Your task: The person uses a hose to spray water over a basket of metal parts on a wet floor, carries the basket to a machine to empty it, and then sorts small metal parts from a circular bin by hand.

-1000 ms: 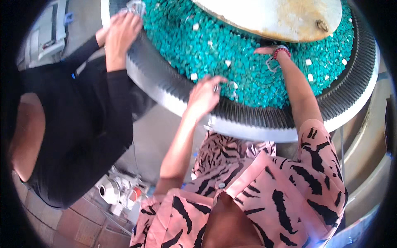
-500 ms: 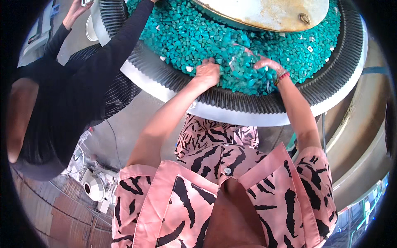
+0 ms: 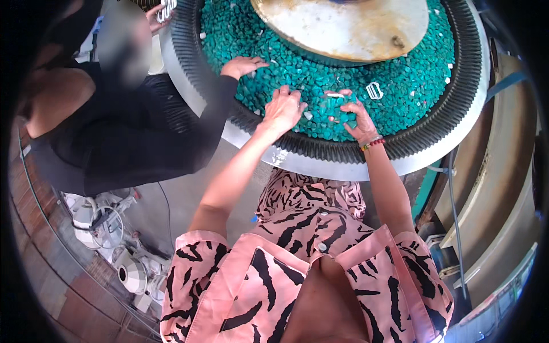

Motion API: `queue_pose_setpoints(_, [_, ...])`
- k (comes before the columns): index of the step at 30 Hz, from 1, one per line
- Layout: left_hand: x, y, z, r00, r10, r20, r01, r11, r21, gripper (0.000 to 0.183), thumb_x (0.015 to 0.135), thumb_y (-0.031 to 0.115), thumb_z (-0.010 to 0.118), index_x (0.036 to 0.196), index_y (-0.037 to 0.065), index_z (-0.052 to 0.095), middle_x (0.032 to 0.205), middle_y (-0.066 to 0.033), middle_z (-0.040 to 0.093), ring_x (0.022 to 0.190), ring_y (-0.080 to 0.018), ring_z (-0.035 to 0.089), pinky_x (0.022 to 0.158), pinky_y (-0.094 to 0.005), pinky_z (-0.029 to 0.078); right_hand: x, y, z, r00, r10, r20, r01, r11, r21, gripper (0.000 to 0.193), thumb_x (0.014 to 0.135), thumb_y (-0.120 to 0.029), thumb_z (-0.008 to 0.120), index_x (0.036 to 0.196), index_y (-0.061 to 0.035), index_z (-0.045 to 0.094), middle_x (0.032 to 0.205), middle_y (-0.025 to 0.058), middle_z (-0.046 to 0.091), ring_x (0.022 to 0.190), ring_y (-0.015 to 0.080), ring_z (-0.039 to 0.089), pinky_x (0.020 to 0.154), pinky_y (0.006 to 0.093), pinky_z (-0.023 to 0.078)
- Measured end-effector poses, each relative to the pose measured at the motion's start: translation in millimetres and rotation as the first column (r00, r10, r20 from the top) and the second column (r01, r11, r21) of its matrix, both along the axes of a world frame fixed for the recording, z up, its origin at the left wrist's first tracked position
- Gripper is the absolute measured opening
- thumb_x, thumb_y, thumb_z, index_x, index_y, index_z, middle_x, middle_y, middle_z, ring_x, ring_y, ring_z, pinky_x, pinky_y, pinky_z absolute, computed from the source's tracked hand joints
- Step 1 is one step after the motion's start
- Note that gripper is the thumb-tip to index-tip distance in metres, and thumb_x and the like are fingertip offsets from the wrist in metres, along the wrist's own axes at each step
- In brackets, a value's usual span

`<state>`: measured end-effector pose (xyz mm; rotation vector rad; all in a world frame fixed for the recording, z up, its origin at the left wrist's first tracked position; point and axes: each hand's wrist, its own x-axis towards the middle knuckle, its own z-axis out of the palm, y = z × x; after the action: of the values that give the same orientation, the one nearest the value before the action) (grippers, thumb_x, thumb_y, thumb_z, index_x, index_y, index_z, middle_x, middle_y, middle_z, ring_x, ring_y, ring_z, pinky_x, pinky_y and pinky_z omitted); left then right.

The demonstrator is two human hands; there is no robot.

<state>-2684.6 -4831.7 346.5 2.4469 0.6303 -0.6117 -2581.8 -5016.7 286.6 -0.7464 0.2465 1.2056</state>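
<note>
My left hand (image 3: 282,111) rests on a bed of green stone-like chips (image 3: 394,86), its fingers bent and apart, with nothing visible in it. To its right, my right hand (image 3: 360,119) is curved palm-inward over the same chips, fingers spread and fingertips partly among them. A thin white piece (image 3: 335,95) shows beside its fingers; whether they touch it is unclear. A white slotted, buckle-like frame (image 3: 374,91) lies on the chips just beyond that hand. The chips fill a round bowl with a ribbed black wall (image 3: 320,147).
A rusty pale disc-shaped lid (image 3: 343,28) covers the bowl's centre. At left, a co-worker's hand (image 3: 242,67) reaches onto the chips; their other hand holds a white slotted piece (image 3: 166,10). White machinery (image 3: 132,273) stands lower left; curved troughs (image 3: 486,188) run along the right.
My right hand has loosened from the blurred, stirred chips, and the white slotted frame now shows beside it. The co-worker's hand has come down onto the chips. The view has shifted.
</note>
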Motion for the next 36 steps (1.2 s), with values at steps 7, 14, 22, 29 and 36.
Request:
queue_pose_setpoints(7, [32,-8,57,0.973,-0.096,0.208,0.110,0.992,-0.060,0.022,0.071,0.021,0.070,0.079,0.004,0.060,0.109,-0.0129,0.052,0.099,-0.0340,0.050,0.082,-0.0435,0.044,16,3,15,0.992,0.066,-0.110,-0.053,0.992,0.115,0.032,0.074,-0.009,0.054,0.106,-0.0089,0.053,0.103,0.0098,0.060,0.084,0.0235,0.061,0.060,0.0343,0.051])
queue_pose_setpoints(14, [55,-34,50,0.888,-0.203,0.413,0.242,0.969,-0.043,0.003,0.073,0.006,0.057,0.074,0.005,0.055,0.080,-0.0130,0.061,0.078,-0.0353,0.057,0.073,-0.0429,0.045,25,-7,18,0.966,0.198,-0.167,-0.138,0.940,0.313,0.037,0.075,-0.012,0.052,0.111,-0.0062,0.049,0.098,0.0093,0.059,0.079,0.0274,0.063,0.055,0.0323,0.050])
queue_pose_setpoints(22, [81,22,79,0.979,0.065,0.193,-0.016,0.968,-0.250,0.024,0.072,0.015,0.066,0.062,0.003,0.047,0.057,-0.0020,0.049,0.058,-0.0086,0.047,0.052,-0.0273,0.038,99,-49,-46,-0.098,0.835,0.542,-0.092,0.535,-0.840,0.043,0.075,-0.018,0.058,0.117,-0.0101,0.056,0.106,0.0204,0.058,0.099,0.0319,0.056,0.083,0.0389,0.047])
queue_pose_setpoints(29, [203,66,163,0.749,0.233,0.620,-0.094,0.964,-0.249,0.026,0.068,0.023,0.066,0.071,0.001,0.052,0.075,-0.0155,0.059,0.074,-0.0221,0.059,0.067,-0.0343,0.044,115,25,-71,-0.205,0.911,0.359,0.126,0.388,-0.913,0.037,0.079,-0.029,0.056,0.109,-0.0073,0.058,0.106,0.0193,0.059,0.098,0.0315,0.057,0.084,0.0432,0.046])
queue_pose_setpoints(36, [297,92,107,0.686,-0.433,0.585,-0.075,0.757,0.649,0.050,0.072,0.028,0.069,0.107,-0.002,0.048,0.085,-0.0186,0.058,0.079,-0.0251,0.058,0.072,-0.0348,0.047,127,20,-132,-0.162,0.957,0.241,0.056,0.253,-0.966,0.052,0.084,-0.054,0.040,0.114,-0.0153,0.057,0.112,0.0151,0.058,0.103,0.0328,0.055,0.091,0.0478,0.040])
